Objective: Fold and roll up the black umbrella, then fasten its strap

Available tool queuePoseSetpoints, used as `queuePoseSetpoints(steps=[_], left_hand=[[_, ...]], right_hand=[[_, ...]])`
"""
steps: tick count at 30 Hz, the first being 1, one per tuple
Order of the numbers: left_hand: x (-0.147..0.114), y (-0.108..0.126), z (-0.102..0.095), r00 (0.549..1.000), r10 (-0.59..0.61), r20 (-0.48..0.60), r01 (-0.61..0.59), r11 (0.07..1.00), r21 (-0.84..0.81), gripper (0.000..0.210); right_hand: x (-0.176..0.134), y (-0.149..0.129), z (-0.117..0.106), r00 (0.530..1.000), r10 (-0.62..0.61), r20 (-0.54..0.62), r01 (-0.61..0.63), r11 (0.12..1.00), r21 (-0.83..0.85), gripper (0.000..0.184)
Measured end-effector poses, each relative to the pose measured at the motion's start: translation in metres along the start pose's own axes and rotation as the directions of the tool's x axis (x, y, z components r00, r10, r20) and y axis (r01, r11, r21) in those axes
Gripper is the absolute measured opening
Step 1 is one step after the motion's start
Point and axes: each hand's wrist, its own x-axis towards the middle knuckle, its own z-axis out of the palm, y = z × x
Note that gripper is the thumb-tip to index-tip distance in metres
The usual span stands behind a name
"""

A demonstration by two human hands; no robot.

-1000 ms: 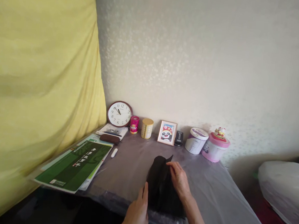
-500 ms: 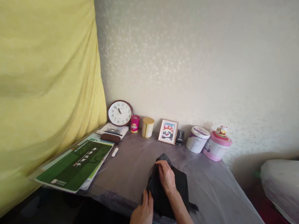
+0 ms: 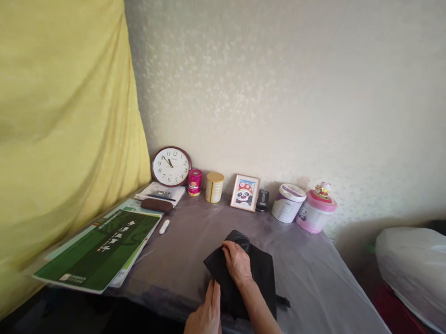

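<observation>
A black folding umbrella (image 3: 259,273), its cloth loosely folded, lies near the front edge of the table. One pointed flap sticks out to the left, and a short strap juts from the right side. My right hand (image 3: 237,263) lies across the upper part, its bent fingers gripping the cloth beside a rounded, creased bunch at the far end. At the near left edge, my left hand (image 3: 205,317) has its fingers stretched out straight and side by side, against the cloth. Its thumb is hidden.
Green books (image 3: 100,250) lie left, with a brown case (image 3: 157,204) and a small white object (image 3: 164,227) nearby. Along the wall stand a clock (image 3: 171,166), pink tin (image 3: 194,182), yellow-lidded can (image 3: 214,188), panda picture (image 3: 245,193) and two tubs (image 3: 288,204). Grey plastic covers the table (image 3: 185,256).
The left flap of the umbrella cloth now spreads out further to the left. My left fingers have straightened at its edge, while my right hand keeps its grip. The view has shifted slightly right.
</observation>
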Motion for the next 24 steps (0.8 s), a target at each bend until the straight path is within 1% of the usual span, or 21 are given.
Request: queuePoseSetpoints(steps=[1, 2, 3, 4, 5, 6, 7, 9, 10, 12, 14, 16, 19, 22, 24], left_hand=[[-0.002, -0.004, 0.002, 0.998, 0.031, -0.047, -0.031, 1.0, 0.0, 0.07], [-0.003, -0.007, 0.004, 0.992, 0.051, -0.116, -0.05, 0.999, 0.016, 0.065], [-0.004, -0.01, 0.006, 0.976, 0.06, -0.209, -0.054, 0.998, 0.035, 0.058], [-0.003, -0.011, 0.007, 0.958, 0.083, -0.276, -0.073, 0.996, 0.048, 0.053], [-0.002, -0.012, 0.007, 0.939, 0.113, -0.325, -0.1, 0.993, 0.058, 0.05], [0.0, -0.012, 0.007, 0.924, 0.152, -0.35, -0.137, 0.988, 0.065, 0.05], [0.003, -0.012, 0.006, 0.916, 0.192, -0.353, -0.179, 0.981, 0.067, 0.054], [0.01, -0.011, 0.007, 0.91, 0.25, -0.329, -0.244, 0.968, 0.062, 0.07], [0.014, -0.011, 0.009, 0.915, 0.258, -0.312, -0.254, 0.966, 0.054, 0.079], [0.021, -0.011, 0.015, 0.936, 0.24, -0.257, -0.242, 0.97, 0.025, 0.091], [0.026, -0.01, 0.021, 0.963, 0.206, -0.175, -0.208, 0.978, 0.005, 0.099], [0.028, -0.007, 0.023, 0.983, 0.16, -0.094, -0.159, 0.987, 0.018, 0.104], [0.028, -0.001, 0.019, 0.995, 0.097, -0.006, -0.097, 0.993, 0.066, 0.108], [0.027, 0.005, 0.011, 0.996, 0.087, 0.028, -0.089, 0.993, 0.074, 0.109], [0.026, 0.007, 0.008, 0.996, 0.078, 0.032, -0.08, 0.994, 0.07, 0.108]], right_hand=[[0.0, 0.0, 0.0, 1.0, 0.001, 0.001, -0.001, 1.0, -0.01, 0.02], [0.0, 0.0, 0.0, 1.0, -0.001, 0.003, 0.001, 1.0, -0.015, 0.02], [0.0, -0.001, 0.0, 1.0, -0.007, 0.007, 0.007, 1.0, -0.018, 0.019], [0.0, -0.001, 0.0, 1.0, -0.013, 0.009, 0.014, 1.0, -0.018, 0.019], [0.001, -0.001, 0.0, 1.0, -0.02, 0.01, 0.02, 1.0, -0.017, 0.018], [0.001, -0.001, 0.0, 1.0, -0.027, 0.011, 0.027, 1.0, -0.016, 0.018], [0.001, -0.001, 0.001, 0.999, -0.033, 0.011, 0.033, 0.999, -0.016, 0.018], [0.001, 0.0, 0.002, 0.999, -0.042, 0.008, 0.042, 0.999, -0.021, 0.018], [0.001, 0.0, 0.003, 0.999, -0.047, 0.005, 0.047, 0.999, -0.023, 0.018], [0.001, 0.001, 0.002, 0.998, -0.061, 0.001, 0.061, 0.998, -0.025, 0.019], [0.001, -0.001, 0.0, 0.997, -0.079, 0.0, 0.079, 0.996, -0.035, 0.018], [0.001, -0.002, -0.003, 0.995, -0.095, 0.002, 0.095, 0.994, -0.051, 0.018], [0.003, -0.001, -0.006, 0.993, -0.113, -0.016, 0.113, 0.993, -0.04, 0.019], [0.011, 0.012, -0.004, 0.993, -0.116, -0.038, 0.116, 0.993, 0.007, 0.02], [0.019, 0.025, -0.002, 0.996, -0.09, -0.03, 0.09, 0.996, 0.016, 0.022]])
